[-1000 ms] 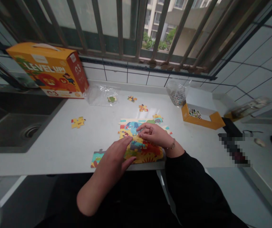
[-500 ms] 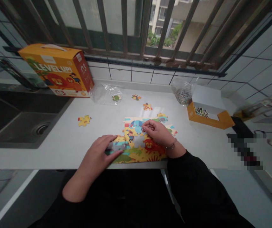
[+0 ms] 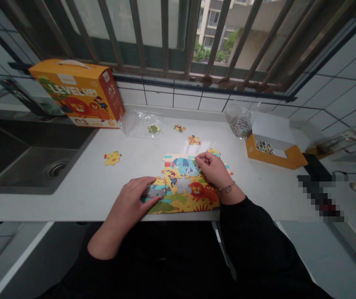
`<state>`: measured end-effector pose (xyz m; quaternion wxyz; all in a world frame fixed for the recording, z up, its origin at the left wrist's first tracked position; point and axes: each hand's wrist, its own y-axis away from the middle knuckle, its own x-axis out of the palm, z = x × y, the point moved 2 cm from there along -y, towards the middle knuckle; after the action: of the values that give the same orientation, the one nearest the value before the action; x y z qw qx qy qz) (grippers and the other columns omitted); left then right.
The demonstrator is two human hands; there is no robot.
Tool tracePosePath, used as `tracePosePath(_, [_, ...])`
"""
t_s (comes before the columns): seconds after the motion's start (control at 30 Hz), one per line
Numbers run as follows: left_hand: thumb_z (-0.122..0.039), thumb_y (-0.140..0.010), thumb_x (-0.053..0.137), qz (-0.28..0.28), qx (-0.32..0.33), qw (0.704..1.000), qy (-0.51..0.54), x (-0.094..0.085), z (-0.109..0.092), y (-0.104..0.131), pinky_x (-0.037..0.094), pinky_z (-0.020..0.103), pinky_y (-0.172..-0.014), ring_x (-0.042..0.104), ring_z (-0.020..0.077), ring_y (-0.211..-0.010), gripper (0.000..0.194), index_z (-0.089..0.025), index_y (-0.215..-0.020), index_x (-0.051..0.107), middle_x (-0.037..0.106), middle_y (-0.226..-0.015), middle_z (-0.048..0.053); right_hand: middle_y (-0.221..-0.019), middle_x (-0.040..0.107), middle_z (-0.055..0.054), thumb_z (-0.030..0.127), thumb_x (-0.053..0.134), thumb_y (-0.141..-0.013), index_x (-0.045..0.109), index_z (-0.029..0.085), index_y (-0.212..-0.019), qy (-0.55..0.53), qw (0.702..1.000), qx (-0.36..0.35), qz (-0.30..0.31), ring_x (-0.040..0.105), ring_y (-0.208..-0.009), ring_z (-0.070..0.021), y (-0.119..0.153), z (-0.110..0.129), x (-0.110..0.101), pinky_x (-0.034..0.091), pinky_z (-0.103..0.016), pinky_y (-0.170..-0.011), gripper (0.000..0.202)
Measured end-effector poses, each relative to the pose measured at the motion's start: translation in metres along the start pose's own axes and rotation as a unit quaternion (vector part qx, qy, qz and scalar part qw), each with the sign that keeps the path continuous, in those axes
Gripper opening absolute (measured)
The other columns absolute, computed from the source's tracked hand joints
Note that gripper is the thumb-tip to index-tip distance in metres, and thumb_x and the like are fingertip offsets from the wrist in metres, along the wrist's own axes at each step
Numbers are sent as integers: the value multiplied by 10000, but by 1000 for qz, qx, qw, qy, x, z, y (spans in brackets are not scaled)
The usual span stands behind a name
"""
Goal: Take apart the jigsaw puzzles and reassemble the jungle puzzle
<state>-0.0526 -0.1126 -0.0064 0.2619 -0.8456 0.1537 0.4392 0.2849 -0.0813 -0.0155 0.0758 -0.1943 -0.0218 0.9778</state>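
Observation:
A colourful jigsaw puzzle lies partly joined near the counter's front edge, with a gap in its middle where the white surface shows. My left hand rests at its left edge, thumb and fingers apart, holding nothing. Over the puzzle's upper right, by the blue elephants, is my right hand, its fingers curled together; what they hold, if anything, is hidden. Loose pieces lie around: a yellow one to the left, an orange one and another behind the puzzle.
An orange box stands at the back left beside the sink. A clear plastic bag lies near a green piece. At the right are a bag of small pieces and an open yellow box.
My right hand has moved right across the puzzle, uncovering more of the elephants and the middle gap. My left hand has stayed at the left edge. The view has shifted slightly.

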Motion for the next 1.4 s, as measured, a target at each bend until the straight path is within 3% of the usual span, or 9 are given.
tracePosePath(0.33, [-603, -1009, 711, 16, -21, 999, -26, -1, 31, -19, 560, 559, -1126, 704, 345, -1294, 491, -249, -1350, 699, 765, -1400, 120, -719, 632, 9, 542, 668, -951, 692, 208, -961, 10, 1000, -6, 5, 529, -621, -148, 0, 0, 3, 382, -298, -593, 335])
tracePosePath(0.53, [-572, -992, 750, 10, -19, 999, -26, 5, 37, -33, 553, 555, -1114, 706, 356, -1285, 473, -253, -1341, 714, 767, -1408, 112, -711, 625, 10, 519, 662, -965, 692, 207, -974, 15, 1000, -6, 16, 507, -608, -144, 0, 2, 3, 368, -300, -582, 314])
tracePosePath(0.77, [-560, -988, 766, 9, -12, 1000, -21, 12, 44, -32, 539, 560, -1115, 702, 357, -1295, 468, -255, -1341, 725, 763, -1419, 111, -695, 600, 17, 484, 652, -975, 688, 205, -959, 35, 999, -8, 23, 489, -594, -136, 2, 6, 3, 359, -297, -576, 283])
tracePosePath(1.1, [-603, -996, 748, 6, 38, 999, 30, -5, 34, -12, 550, 545, -1107, 713, 320, -1286, 426, -288, -1284, 747, 770, -1415, 89, -694, 591, 16, 483, 639, -973, 694, 201, -970, 39, 999, -3, 31, 472, -593, -137, 2, 7, 2, 352, -300, -570, 287])
tracePosePath(1.4, [-607, -986, 762, 24, 62, 997, 33, 4, 25, -7, 558, 552, -1068, 729, 320, -1259, 419, -293, -1263, 744, 780, -1403, 83, -687, 578, 19, 502, 652, -962, 695, 205, -955, 39, 999, -3, 32, 469, -597, -141, 3, 4, 3, 339, -306, -575, 300])
